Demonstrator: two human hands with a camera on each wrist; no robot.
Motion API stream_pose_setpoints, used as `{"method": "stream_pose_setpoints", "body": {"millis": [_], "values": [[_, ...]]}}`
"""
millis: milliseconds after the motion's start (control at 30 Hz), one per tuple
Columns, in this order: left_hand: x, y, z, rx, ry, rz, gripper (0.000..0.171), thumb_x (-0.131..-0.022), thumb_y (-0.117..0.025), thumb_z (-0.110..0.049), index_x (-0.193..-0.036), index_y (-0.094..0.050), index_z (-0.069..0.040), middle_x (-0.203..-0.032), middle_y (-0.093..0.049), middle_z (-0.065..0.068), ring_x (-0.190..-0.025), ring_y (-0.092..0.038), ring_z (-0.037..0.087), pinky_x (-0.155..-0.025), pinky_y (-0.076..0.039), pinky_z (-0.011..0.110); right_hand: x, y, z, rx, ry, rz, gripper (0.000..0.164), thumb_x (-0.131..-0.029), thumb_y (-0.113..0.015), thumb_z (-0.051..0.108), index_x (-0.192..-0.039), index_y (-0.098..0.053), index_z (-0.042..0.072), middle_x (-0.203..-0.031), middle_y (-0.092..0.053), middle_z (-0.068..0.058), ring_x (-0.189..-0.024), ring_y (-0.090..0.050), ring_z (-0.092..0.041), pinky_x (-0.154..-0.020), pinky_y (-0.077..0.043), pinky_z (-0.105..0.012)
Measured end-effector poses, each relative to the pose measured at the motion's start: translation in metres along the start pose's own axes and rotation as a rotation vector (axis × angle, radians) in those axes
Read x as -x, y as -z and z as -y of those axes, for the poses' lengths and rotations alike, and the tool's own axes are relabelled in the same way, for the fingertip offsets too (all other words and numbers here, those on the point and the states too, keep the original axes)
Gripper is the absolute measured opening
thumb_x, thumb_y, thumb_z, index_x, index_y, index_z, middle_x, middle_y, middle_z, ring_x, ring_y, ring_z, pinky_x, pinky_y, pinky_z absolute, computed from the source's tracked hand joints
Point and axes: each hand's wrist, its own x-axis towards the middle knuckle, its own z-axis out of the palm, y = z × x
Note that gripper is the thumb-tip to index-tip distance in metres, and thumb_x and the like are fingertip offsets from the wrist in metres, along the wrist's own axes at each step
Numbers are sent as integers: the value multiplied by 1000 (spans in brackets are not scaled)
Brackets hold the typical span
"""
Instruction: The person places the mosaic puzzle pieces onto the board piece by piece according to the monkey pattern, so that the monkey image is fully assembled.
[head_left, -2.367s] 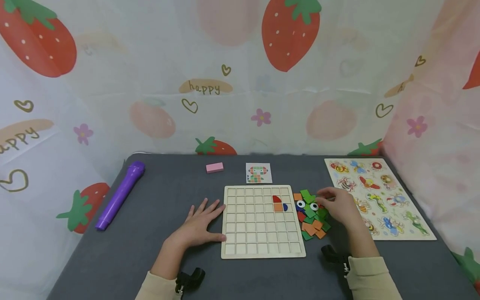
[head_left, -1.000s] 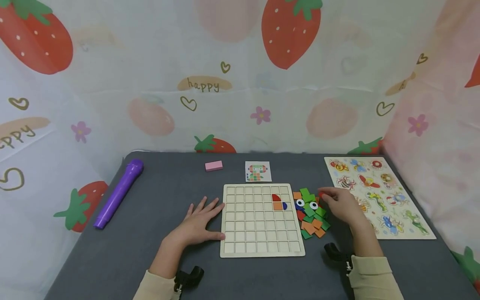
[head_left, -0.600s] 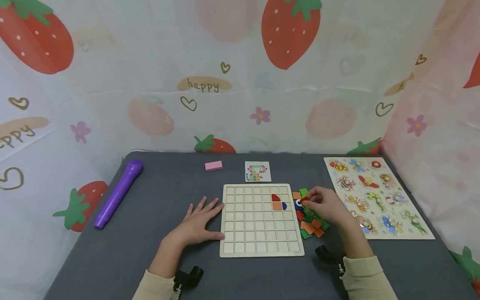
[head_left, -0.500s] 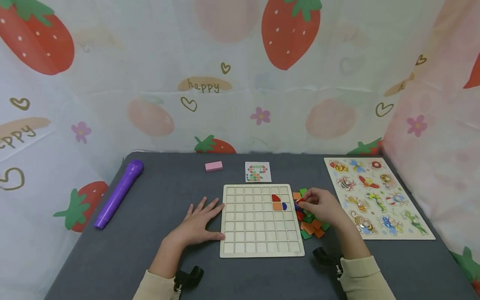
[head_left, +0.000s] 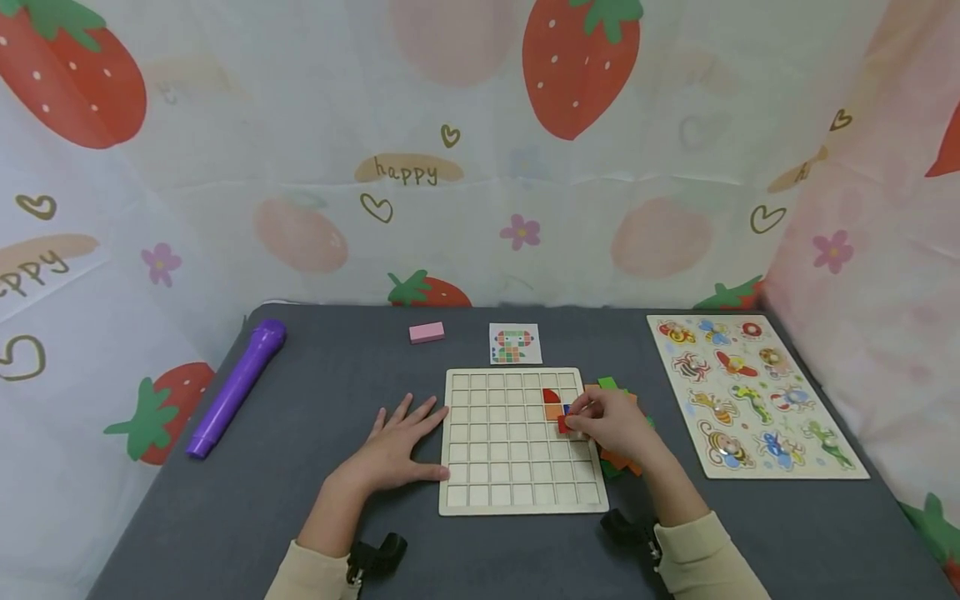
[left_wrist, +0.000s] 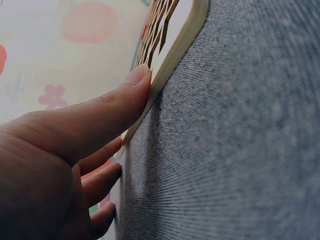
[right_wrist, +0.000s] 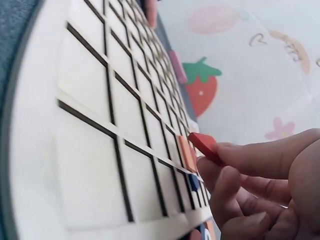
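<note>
A pale wooden grid board (head_left: 495, 475) lies mid-table. Spread fingers of my left hand (head_left: 397, 450) rest against its left edge; the left wrist view shows the thumb (left_wrist: 115, 112) touching the rim. Over the right part of the board, my right hand (head_left: 618, 425) pinches a red tile (right_wrist: 204, 146) between thumb and finger. Set in the grid are a red quarter-round tile (head_left: 551, 396), an orange square tile (head_left: 553, 412) and a blue tile (right_wrist: 194, 182), partly hidden by the hand. Behind that hand sits a pile of loose tiles (head_left: 609, 384), mostly covered.
Beyond the board lie a small pattern card (head_left: 515, 343) and a pink block (head_left: 427, 332). A purple microphone-shaped object (head_left: 238, 387) is at the left. An insect puzzle board (head_left: 787, 462) occupies the right side of the grey table (head_left: 360, 358).
My right hand picked up a red tile by the pile, then moved left with it over the grid board. The left hand stays at the board's edge.
</note>
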Motion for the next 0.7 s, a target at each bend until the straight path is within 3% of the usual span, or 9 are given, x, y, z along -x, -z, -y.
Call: {"method": "stream_pose_setpoints", "body": {"millis": [333, 700], "values": [[2, 0, -1, 22, -14, -9, 98, -80, -79, -58, -159, -35, -21, -168, -24, 7, -157, -3, 38, -121, 2, 67, 1, -18, 8, 74, -8, -84, 9, -91, -75, 17, -87, -71, 9, -74, -67, -3, -62, -58, -15, -56, -49, -29], [0, -1, 2, 32, -15, -11, 99, -79, -78, -60, -159, -34, -23, -168, -25, 6, -157, -3, 38, -121, 3, 67, -4, -27, 8, 162, 18, -99, 10, -92, -74, 17, -84, -73, 12, -73, -63, 0, -66, -54, -15, -60, -45, -30]]}}
